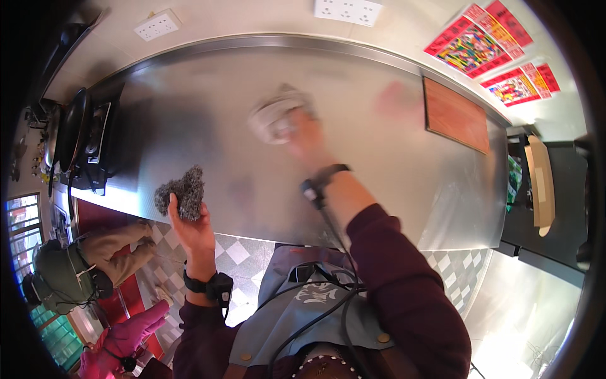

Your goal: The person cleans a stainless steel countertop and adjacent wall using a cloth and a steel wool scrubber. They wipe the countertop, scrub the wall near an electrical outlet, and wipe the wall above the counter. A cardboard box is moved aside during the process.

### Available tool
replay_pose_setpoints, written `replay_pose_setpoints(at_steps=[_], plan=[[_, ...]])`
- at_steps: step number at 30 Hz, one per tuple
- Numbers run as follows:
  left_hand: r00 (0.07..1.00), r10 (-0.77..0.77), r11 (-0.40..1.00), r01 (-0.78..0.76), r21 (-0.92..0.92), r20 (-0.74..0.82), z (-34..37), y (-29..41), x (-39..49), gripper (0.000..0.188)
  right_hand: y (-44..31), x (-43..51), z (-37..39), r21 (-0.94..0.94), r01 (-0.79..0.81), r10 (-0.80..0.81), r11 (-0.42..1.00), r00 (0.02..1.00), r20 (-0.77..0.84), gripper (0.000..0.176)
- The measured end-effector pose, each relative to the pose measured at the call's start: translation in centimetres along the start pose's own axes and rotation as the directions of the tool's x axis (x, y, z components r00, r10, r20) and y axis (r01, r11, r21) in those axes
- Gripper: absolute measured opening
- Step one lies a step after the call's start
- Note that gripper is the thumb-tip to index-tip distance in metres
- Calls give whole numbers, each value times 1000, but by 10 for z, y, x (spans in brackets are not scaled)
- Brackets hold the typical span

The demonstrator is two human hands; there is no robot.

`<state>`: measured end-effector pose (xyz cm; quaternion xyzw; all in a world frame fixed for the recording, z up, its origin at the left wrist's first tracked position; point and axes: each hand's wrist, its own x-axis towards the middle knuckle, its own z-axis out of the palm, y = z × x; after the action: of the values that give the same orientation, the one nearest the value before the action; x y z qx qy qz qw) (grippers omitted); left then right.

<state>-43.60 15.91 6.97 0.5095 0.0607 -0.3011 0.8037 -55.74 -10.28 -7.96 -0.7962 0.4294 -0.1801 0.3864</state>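
My left hand [191, 230] is at the near left edge of the stainless steel counter [378, 199], its fingers gripping a grey steel wool scourer [182, 193]. Over the counter's middle, my right hand [305, 135] presses on a pale, bunched-up cloth [277, 113]; both are blurred. A black band with a small device is strapped on each wrist, and a cable runs from the right one over my apron.
At the left end stand a black wok [75, 128] and a portable stove [100, 137]. A reddish-brown board [455, 116] lies near the back right. Other people are at lower left, one wearing a pink glove [123, 336].
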Motion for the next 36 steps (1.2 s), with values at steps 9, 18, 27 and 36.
replay_pose_setpoints(at_steps=[9,18,27,36], plan=[[946,-285,950,300,-85,156,37,-41,-51,30,375,-330,-309,167,-634,555,755,481,-678,57],[951,-307,946,310,-93,49,1,-43,-67,31,312,-460,-445,915,-118,722,387,655,-221,32],[948,-309,936,291,-196,-68,-56,-10,-53,26,189,-230,-181,-795,-153,-59,587,971,-231,50],[933,-222,941,129,-314,-283,-170,55,-33,24,-94,-100,121,-214,744,-654,632,661,367,55]])
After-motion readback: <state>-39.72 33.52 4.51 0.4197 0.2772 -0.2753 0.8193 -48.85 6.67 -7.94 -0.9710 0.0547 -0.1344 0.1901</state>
